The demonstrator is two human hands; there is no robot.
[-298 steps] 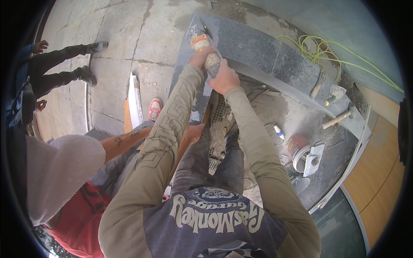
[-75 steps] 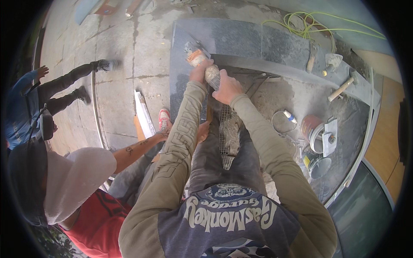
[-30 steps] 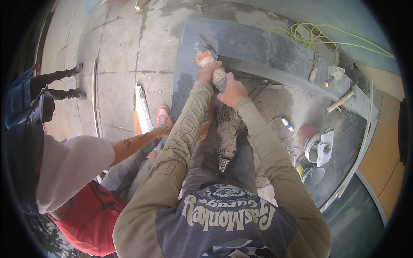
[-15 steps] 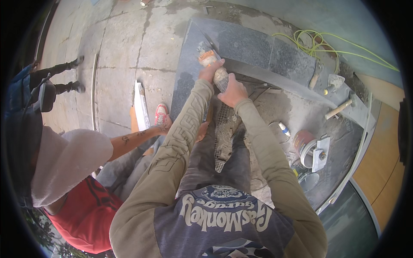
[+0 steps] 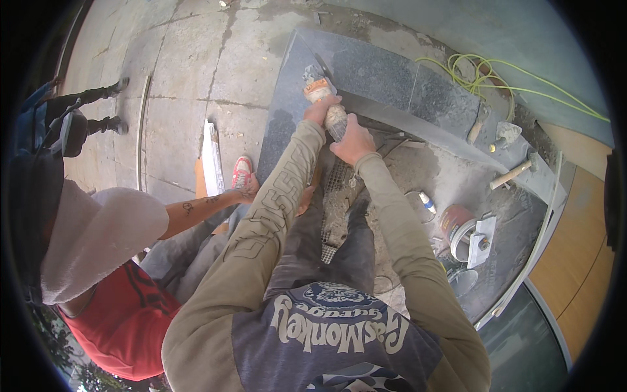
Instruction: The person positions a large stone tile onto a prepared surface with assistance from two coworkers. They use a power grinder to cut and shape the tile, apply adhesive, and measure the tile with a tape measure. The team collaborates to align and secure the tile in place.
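My left hand (image 5: 320, 110) is wrapped round the grinder (image 5: 336, 120) just behind its orange front part, and my right hand (image 5: 354, 140) is closed on the rear end of it, so the fingers of both are curled in rather than spread. The grinder sits at a slant above the dark stone slab (image 5: 279, 127), with its thin disc (image 5: 322, 65) near the corner where the slab meets the long stone strip (image 5: 379, 73). I can't tell from up here whether the disc touches stone.

The step in hand looks to me like guiding the disc over that corner. I'd judge the next move calls for a firm two-handed grip, a steady disc angle, and care for the other person's hand (image 5: 306, 200) (partly hidden by my left sleeve) near the slab's close end. The hammer (image 5: 511, 175) and bucket (image 5: 456, 224) are well apart from me, to my right.
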